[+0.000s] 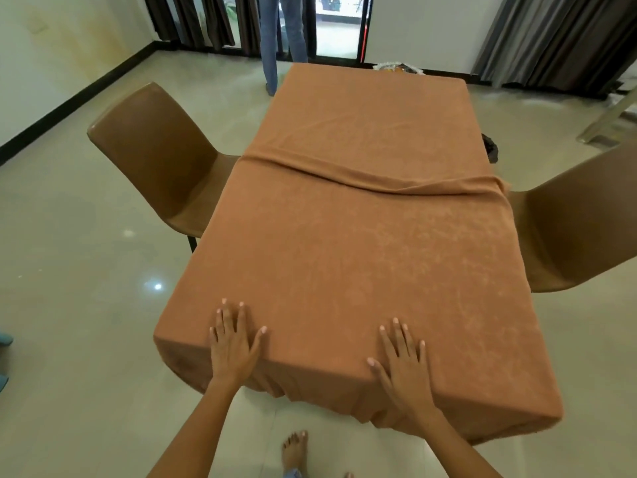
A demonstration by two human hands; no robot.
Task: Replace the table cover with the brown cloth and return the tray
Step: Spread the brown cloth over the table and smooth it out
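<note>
Brown cloth on table, L grip & R grip flat

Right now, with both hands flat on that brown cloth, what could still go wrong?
1. A raised fold crosses the brown cloth mid-table; a tray set there might sit unevenly.
2. The left hand and right hand press with flat fingers near the front edge; pulling toward the body could drag the cloth off-centre.
3. The cloth bunches under the front edge, so it may hang unevenly.
</note>
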